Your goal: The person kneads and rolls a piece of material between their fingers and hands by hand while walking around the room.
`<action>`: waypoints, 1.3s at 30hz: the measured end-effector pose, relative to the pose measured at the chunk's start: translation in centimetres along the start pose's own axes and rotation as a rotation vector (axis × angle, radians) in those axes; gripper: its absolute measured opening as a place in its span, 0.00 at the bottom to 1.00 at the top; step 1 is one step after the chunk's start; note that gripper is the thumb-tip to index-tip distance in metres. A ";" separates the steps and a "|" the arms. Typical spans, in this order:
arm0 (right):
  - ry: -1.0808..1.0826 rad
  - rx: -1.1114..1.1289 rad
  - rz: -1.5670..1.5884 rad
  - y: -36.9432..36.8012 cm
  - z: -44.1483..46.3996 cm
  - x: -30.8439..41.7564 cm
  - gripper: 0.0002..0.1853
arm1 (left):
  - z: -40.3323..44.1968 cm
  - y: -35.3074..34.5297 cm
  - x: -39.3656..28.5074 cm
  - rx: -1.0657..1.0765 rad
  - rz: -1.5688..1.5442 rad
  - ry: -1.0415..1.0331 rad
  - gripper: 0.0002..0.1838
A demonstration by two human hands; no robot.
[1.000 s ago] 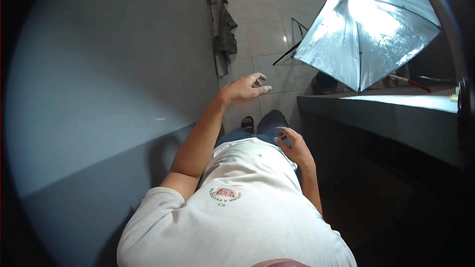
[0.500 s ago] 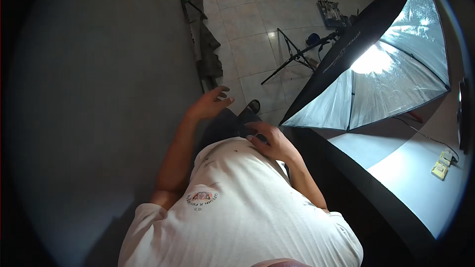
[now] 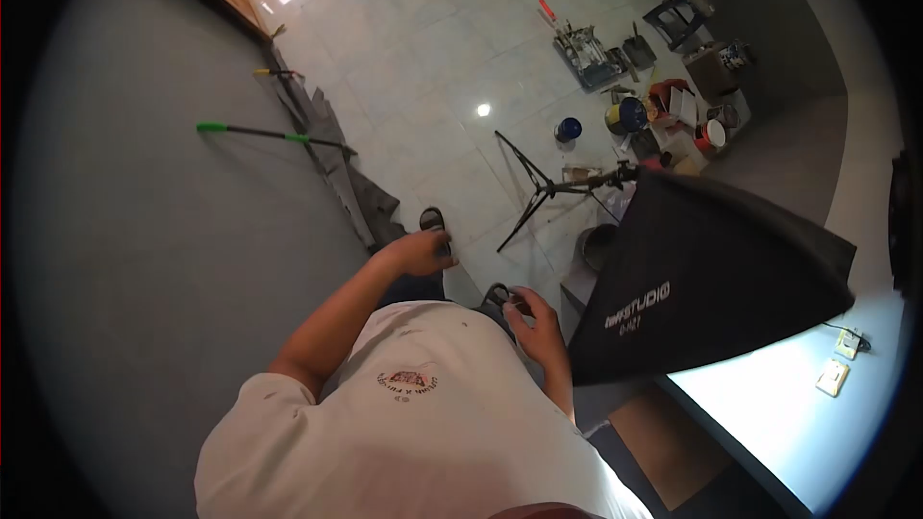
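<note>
Over my dark trousers, beside a sandal [image 3: 432, 219], my left hand [image 3: 420, 253] hangs with its fingers loosely bent and apart, and nothing shows in it. Lower and to the right, my right hand [image 3: 535, 322] is near the other sandal [image 3: 496, 295]. Its thumb and fingers are curved but apart, with no object visible between them. Neither hand touches the black softbox [image 3: 711, 279], which stands to the right of my right hand.
The softbox's tripod [image 3: 546, 186] spreads its legs on the tiled floor. Behind it stand paint cans [image 3: 627, 115], a tool tray [image 3: 588, 58] and a stool [image 3: 679, 17]. A green-handled pole [image 3: 252, 133] leans at the left wall by grey sheeting [image 3: 332, 149]. Yellow blocks [image 3: 833, 377] sit on the lit surface.
The view has turned, bringing in more floor, cans and tools. The softbox now shows its black outside instead of its bright inside. Both hands have lowered, with their fingers still apart.
</note>
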State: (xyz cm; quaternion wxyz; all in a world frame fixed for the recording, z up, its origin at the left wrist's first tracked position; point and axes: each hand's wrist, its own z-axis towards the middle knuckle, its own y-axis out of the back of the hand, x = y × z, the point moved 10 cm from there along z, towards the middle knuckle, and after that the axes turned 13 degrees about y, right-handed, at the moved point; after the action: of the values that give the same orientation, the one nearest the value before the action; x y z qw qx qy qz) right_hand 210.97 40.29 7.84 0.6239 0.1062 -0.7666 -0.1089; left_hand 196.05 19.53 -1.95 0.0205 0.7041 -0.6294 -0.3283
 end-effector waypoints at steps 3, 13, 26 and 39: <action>-0.088 -0.035 -0.161 0.1 4.7 -0.4 0.22 | 3.7 12.0 -2.0 -0.176 -0.077 -0.141 0.39; 0.041 -0.070 -0.182 3.1 29.0 5.4 0.18 | 4.6 33.4 12.3 -0.432 -0.136 0.104 0.38; 0.551 0.042 -0.231 6.2 72.1 23.5 0.13 | 11.8 43.4 19.3 -0.243 -0.193 0.576 0.41; 0.351 -0.185 -0.220 18.6 93.0 14.1 0.12 | 39.9 71.9 0.0 -0.156 -0.002 0.138 0.42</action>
State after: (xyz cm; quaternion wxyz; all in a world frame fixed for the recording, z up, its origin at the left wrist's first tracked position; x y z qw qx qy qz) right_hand 116.52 56.98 8.17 0.7391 0.1487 -0.6169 -0.2261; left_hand 113.83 19.98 -1.44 0.1183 0.7218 -0.5984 -0.3270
